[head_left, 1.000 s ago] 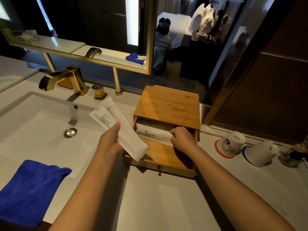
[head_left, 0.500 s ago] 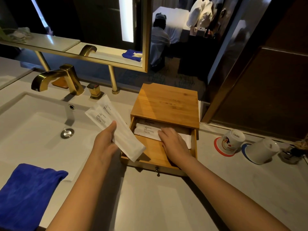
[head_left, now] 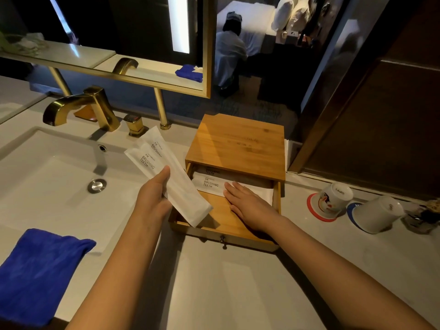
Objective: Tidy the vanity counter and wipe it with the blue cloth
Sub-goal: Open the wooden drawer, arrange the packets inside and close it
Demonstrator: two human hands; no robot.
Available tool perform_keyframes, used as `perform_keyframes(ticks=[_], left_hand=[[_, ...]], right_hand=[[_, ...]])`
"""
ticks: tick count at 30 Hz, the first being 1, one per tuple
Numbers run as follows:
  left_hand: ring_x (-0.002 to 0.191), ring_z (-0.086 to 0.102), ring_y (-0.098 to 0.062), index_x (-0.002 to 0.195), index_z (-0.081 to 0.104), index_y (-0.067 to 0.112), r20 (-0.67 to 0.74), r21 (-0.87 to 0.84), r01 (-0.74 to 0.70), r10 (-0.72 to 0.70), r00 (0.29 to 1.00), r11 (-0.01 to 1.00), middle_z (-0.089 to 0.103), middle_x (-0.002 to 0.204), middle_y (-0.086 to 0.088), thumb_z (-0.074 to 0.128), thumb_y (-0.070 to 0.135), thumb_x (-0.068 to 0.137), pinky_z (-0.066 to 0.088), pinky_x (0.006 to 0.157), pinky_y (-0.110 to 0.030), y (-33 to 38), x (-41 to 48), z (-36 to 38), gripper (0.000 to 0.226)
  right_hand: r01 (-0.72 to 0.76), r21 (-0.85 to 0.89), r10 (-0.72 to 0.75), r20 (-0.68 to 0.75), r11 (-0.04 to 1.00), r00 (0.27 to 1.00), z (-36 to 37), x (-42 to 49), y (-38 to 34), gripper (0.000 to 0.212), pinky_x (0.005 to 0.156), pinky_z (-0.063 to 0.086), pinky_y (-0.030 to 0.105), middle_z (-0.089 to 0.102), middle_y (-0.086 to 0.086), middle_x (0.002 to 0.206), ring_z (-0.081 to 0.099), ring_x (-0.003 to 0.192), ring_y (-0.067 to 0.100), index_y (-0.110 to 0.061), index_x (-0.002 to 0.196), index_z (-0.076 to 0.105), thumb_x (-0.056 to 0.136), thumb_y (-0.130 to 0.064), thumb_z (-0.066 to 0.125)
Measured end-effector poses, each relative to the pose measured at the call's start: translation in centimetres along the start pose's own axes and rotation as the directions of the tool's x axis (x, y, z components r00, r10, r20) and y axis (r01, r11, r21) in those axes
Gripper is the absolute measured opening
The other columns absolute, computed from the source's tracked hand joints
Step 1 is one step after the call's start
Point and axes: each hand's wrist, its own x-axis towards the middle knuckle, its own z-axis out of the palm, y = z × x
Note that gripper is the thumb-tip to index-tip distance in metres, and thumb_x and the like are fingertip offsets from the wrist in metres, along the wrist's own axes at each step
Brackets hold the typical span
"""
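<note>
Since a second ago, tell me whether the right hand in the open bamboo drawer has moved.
Yes. The right hand slid leftward from the bamboo drawer's right wall and lies flat.

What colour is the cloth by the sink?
The cloth is bright blue, seen best in the head view, lower left.

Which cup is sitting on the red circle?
The cup with the colourful picture, nearer the wooden drawer box. It stands upside down on the red coaster; the plain cup sits on a blue one.

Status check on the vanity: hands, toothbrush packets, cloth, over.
Left hand gripping two toothbrush packets. Right hand flat on packets in the open bamboo drawer. Blue cloth unused at sink edge. Nothing blocking.
</note>
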Motion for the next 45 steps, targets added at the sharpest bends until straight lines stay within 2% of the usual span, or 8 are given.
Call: perform_keyframes(ticks=[9, 18, 22, 28, 32, 36, 39, 45], left_hand=[[0.090, 0.064, -0.026, 0.092, 0.057, 0.030, -0.010, 0.029, -0.008, 0.008, 1.000, 1.000, 0.066, 0.101, -0.003, 0.065, 0.013, 0.083, 0.052, 0.075, -0.056, -0.3, -0.1, -0.2, 0.020], [0.085, 0.067, -0.026, 0.092, 0.059, 0.029, -0.030, 0.013, 0.003, -0.002, 1.000, 1.000, 0.068, 0.097, -0.003, 0.067, 0.013, 0.082, 0.057, 0.057, -0.051, -0.1, -0.3, -0.9, 0.021], [0.089, 0.065, -0.026, 0.093, 0.058, 0.029, -0.035, 0.039, 0.010, -0.008, 0.999, 0.999, 0.066, 0.101, -0.003, 0.066, 0.013, 0.083, 0.054, 0.072, -0.055, -0.5, -0.4, -0.2, 0.021], [0.072, 0.071, -0.025, 0.092, 0.060, 0.025, 0.033, 0.023, 0.054, -0.054, 0.998, 0.998, 0.073, 0.083, -0.003, 0.063, 0.012, 0.084, 0.057, 0.050, -0.045, -0.7, -0.8, 0.4, 0.016], [0.074, 0.072, -0.029, 0.103, 0.058, 0.021, 0.090, -0.028, 0.123, -0.120, 0.989, 0.992, 0.074, 0.086, -0.009, 0.061, 0.010, 0.085, 0.057, 0.051, -0.046, -1.2, -1.4, 0.8, 0.021], [0.090, 0.068, -0.032, 0.107, 0.058, 0.022, 0.153, -0.023, 0.140, -0.135, 0.979, 0.990, 0.070, 0.100, -0.011, 0.061, 0.011, 0.085, 0.058, 0.063, -0.050, -2.2, -1.9, 1.3, 0.024], [0.097, 0.065, -0.031, 0.103, 0.058, 0.025, 0.179, 0.066, 0.110, -0.120, 0.976, 0.992, 0.065, 0.110, -0.011, 0.061, 0.012, 0.085, 0.059, 0.065, -0.049, -2.3, -2.1, 1.5, 0.023], [0.100, 0.067, -0.029, 0.114, 0.057, 0.018, 0.228, 0.152, 0.065, -0.099, 0.969, 0.986, 0.067, 0.114, -0.012, 0.058, 0.008, 0.087, 0.058, 0.077, -0.048, -1.8, -1.9, 1.0, 0.029]], right_hand=[[0.002, 0.042, -0.002, 0.008, 0.999, 1.000, -0.9, 0.1, 0.0, 0.048, 0.116, 0.015, 0.036, 0.009, -0.007, 0.159, 0.003, 0.146, 0.014, -0.026, 0.146, 0.020, 0.100, -0.026, 0.034], [0.080, 0.010, -0.081, 0.142, 0.997, 0.987, -1.7, 0.1, 0.9, 0.048, 0.116, 0.014, 0.034, 0.006, -0.008, 0.159, 0.000, 0.145, 0.013, -0.026, 0.145, 0.022, 0.100, -0.026, 0.035], [0.075, 0.047, -0.081, 0.144, 0.996, 0.986, -2.3, 0.5, 0.9, 0.047, 0.116, 0.015, 0.035, 0.009, -0.008, 0.158, 0.001, 0.145, 0.012, -0.027, 0.145, 0.025, 0.099, -0.026, 0.036], [0.038, 0.196, -0.040, 0.006, 0.980, 0.999, -2.4, 0.0, -0.2, 0.043, 0.115, 0.013, 0.030, 0.020, -0.002, 0.157, 0.011, 0.145, 0.013, -0.021, 0.141, 0.036, 0.099, -0.027, 0.037], [-0.020, 0.584, 0.172, -0.206, 0.811, 0.963, -3.3, -0.1, -3.5, 0.037, 0.103, 0.036, 0.025, 0.048, 0.001, 0.142, 0.041, 0.132, 0.015, -0.019, 0.132, 0.049, 0.098, -0.029, 0.040], [-0.110, 0.858, 0.264, -0.030, 0.502, 0.964, -4.6, 0.1, -7.2, 0.028, 0.075, 0.055, 0.030, 0.067, 0.003, 0.101, 0.064, 0.094, 0.017, -0.016, 0.104, 0.066, 0.093, -0.036, 0.049], [-0.143, 0.874, 0.303, -0.005, 0.464, 0.953, -5.4, -0.1, -7.8, 0.020, 0.085, 0.056, 0.041, 0.066, 0.007, 0.103, 0.064, 0.096, 0.020, -0.015, 0.097, 0.066, 0.091, -0.031, 0.055], [-0.156, 0.862, 0.418, -0.070, 0.482, 0.906, -6.2, -0.1, -6.3, 0.019, 0.082, 0.054, 0.040, 0.067, 0.008, 0.100, 0.062, 0.094, 0.023, -0.010, 0.097, 0.069, 0.091, -0.019, 0.054]])
